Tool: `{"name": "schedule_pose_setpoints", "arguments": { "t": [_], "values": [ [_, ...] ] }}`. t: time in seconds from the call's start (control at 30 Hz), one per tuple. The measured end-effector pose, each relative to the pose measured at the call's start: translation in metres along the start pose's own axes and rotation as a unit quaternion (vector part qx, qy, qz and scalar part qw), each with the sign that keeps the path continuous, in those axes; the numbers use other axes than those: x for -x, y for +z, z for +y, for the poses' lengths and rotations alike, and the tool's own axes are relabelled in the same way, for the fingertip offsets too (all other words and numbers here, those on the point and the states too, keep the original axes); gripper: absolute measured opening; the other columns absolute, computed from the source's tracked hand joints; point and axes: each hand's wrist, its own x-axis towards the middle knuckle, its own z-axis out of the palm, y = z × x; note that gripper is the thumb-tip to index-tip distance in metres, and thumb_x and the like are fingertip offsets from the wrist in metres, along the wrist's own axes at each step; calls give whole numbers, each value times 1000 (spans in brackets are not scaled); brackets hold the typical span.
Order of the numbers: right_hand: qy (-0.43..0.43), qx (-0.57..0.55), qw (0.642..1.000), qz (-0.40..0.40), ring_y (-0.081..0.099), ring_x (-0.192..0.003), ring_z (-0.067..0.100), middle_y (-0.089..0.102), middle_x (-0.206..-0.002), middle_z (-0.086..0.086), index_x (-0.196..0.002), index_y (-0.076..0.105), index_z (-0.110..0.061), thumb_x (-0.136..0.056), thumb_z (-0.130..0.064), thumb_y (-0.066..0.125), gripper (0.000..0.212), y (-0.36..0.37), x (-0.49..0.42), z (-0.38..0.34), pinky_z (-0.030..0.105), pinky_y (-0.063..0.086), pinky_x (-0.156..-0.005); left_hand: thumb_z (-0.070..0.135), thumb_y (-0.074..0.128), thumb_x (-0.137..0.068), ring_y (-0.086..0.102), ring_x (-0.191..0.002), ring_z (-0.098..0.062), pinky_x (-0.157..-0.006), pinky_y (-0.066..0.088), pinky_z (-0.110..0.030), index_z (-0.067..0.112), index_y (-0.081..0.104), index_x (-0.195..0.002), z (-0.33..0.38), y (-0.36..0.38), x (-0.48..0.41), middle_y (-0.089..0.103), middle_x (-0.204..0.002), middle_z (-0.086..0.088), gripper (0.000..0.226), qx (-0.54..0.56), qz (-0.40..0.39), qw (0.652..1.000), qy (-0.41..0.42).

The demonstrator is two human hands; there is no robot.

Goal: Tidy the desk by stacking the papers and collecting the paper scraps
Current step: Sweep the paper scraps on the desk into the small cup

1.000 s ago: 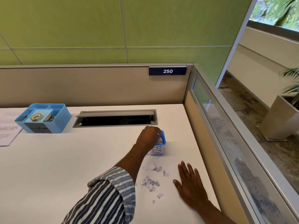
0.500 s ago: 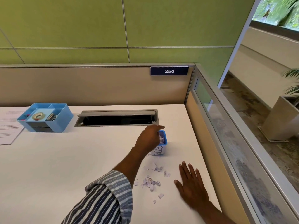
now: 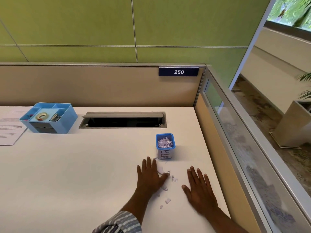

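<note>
Looks mostly done on scraps: the bin [image 3: 165, 146] just past the fingertips is packed with bits, but loose scraps [image 3: 168, 185] lie between the left hand [image 3: 150, 176] and right hand [image 3: 199, 190], both flat with fingers spread and empty, while papers [image 3: 9, 125] sit far left.

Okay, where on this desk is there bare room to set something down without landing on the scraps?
The widest bare patch of the desk lies between the blue organizer, the cable hatch and the left hand. It is crowded near the bin: paper scraps lie between the left hand and the right hand.
</note>
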Motion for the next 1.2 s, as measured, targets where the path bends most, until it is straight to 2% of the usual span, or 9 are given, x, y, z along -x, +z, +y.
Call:
{"name": "schedule_pose_setpoints", "arguments": {
  "t": [0.17,0.33,0.47,0.57,0.63,0.77,1.0,1.1,1.2],
  "values": [
    [-2,7,1000,15,36,-141,29,35,-154,7,-146,41,-10,-96,-58,8,76,3,-2,2,37,2,-116,81,25,-84,-10,-151,-25,-119,-4,-56,17,-2,-156,3,8,-1,-9,-165,-2,100,-18,3,999,27],
    [-4,12,1000,21,26,-146,27,24,-159,4,-150,32,-14,-95,-59,17,72,8,-3,5,37,-1,-117,80,22,-86,-5,-151,-23,-118,-6,-58,18,3,-156,1,9,-2,-2,-165,1,96,-40,3,998,46],
    [1,10,1000,16,32,-143,27,31,-156,5,-148,37,-13,-96,-59,8,76,6,-2,4,38,2,-116,71,21,-91,12,-149,-22,-118,-1,-54,20,25,-152,5,12,4,21,-162,0,79,-74,40,994,65],
    [2,7,1000,17,31,-144,27,30,-157,4,-148,36,-13,-95,-60,7,77,6,-2,4,37,0,-116,64,25,-93,34,-137,-23,-117,12,-50,23,45,-137,13,14,10,45,-145,-1,65,-83,92,989,82],
    [1,7,1000,16,29,-145,27,28,-157,4,-149,35,-14,-95,-60,7,77,7,-2,4,37,0,-117,64,25,-92,31,-141,-24,-119,13,-48,24,42,-141,17,15,10,40,-150,-2,66,-68,105,989,81],
    [0,7,1000,13,29,-145,26,29,-157,4,-148,36,-14,-96,-60,8,75,8,-2,5,38,2,-117,72,20,-91,1,-152,-23,-120,-1,-49,22,12,-156,18,16,1,2,-165,-3,82,-48,60,996,50],
    [2,2,1000,14,30,-144,26,29,-157,4,-148,36,-14,-95,-60,8,76,9,-3,5,37,2,-117,75,18,-90,4,-151,-23,-120,3,-51,15,10,-156,6,19,0,8,-165,-1,90,-90,41,994,54],
    [0,5,1000,20,30,-144,26,29,-157,4,-148,36,-14,-95,-60,6,77,8,-3,5,37,1,-116,75,18,-90,9,-150,-24,-120,3,-52,13,19,-155,7,15,0,18,-163,-3,90,-107,53,991,63],
    [-6,1,1000,25,24,-146,26,23,-159,3,-150,32,-14,-94,-62,4,78,8,-3,5,37,-2,-117,73,18,-90,27,-142,-25,-119,8,-51,12,43,-141,13,7,1,42,-148,-5,84,-123,71,988,60]
  ]
}}
